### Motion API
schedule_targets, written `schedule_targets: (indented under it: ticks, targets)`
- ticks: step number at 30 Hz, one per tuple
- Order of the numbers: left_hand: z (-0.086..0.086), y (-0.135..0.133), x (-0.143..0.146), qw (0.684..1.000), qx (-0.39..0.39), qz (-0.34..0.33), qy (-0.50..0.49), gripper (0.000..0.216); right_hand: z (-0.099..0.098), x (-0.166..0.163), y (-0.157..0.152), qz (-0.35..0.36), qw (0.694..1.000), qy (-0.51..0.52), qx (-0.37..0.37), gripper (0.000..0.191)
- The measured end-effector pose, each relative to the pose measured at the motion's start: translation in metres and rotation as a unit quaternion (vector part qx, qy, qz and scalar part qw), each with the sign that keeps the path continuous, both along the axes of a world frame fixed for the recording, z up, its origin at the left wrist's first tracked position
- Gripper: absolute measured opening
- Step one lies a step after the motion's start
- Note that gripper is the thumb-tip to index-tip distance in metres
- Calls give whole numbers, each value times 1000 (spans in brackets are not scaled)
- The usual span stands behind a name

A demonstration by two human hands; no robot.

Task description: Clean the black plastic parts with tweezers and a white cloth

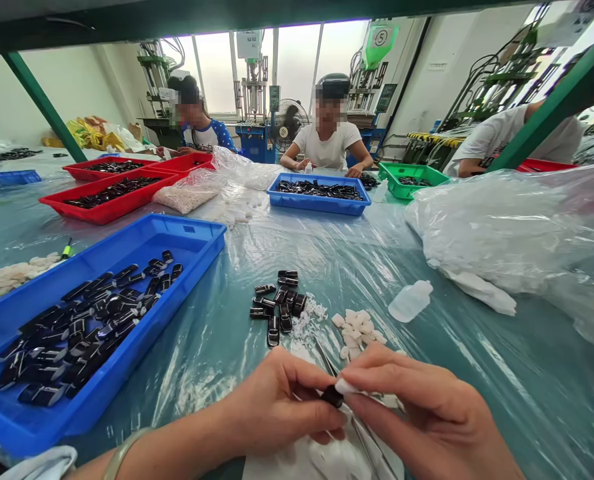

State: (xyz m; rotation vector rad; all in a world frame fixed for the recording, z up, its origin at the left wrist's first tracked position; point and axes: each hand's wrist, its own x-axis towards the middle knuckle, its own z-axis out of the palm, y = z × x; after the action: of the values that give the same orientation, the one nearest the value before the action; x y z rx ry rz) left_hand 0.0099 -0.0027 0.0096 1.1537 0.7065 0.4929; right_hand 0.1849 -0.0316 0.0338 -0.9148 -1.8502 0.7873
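Note:
My left hand (279,400) pinches a small glossy black part (332,397) between thumb and fingers. Against its end, the thumb and fingers of my right hand (421,403) hold a small soft white piece (345,386). Metal tweezers (327,360) lie on the table under my hands, partly hidden by them. Just beyond are a heap of cream-white pieces (357,328), some white shreds (311,319) and a cluster of black parts (279,303). A translucent white bottle (411,301) lies on its side to the right.
A large blue tray (189,230) with many black parts stands at the left. Farther off are a smaller blue tray (317,204), red trays (97,212) and a green tray (421,175). Plastic bags (517,227) lie at the right. Three people sit across the film-covered table.

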Motion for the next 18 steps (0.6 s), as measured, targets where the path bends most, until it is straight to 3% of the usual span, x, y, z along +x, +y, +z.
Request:
schedule_targets:
  ticks: [9, 16, 18]
  targets:
    - [-5, 0, -2, 999, 22, -17, 18, 19, -9, -4, 2, -7, 999, -41, -22, 22]
    - [0, 2, -1, 1000, -12, -10, 18, 20, -6, -6, 0, -64, 991, -82, 80, 17]
    - [2, 1, -1, 1000, -18, -8, 18, 21, -5, -5, -1, -49, 989, -100, 99, 17]
